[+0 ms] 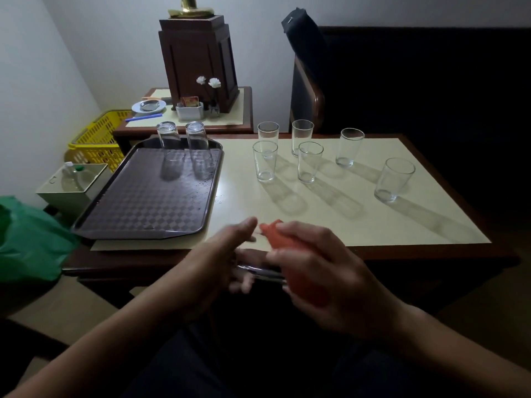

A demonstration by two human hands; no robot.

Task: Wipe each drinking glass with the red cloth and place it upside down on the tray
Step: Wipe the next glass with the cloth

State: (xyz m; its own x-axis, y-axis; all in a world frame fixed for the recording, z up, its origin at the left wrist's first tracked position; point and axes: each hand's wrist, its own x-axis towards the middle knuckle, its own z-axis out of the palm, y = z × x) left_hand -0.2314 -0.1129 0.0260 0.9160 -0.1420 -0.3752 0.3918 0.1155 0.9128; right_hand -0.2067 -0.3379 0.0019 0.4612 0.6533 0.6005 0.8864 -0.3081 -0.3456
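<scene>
Just below the table's front edge, my left hand holds a drinking glass lying on its side; the glass is blurred and mostly hidden. My right hand grips the red cloth and presses it against that glass. Two glasses, one beside the other, stand upside down at the far end of the dark checkered tray. Several upright glasses stand on the cream tabletop to the right of the tray.
A side table behind holds a wooden lamp base, a dish and a small white holder. A yellow basket, a pale box and a green bag lie left of the tray. A dark chair stands behind the table.
</scene>
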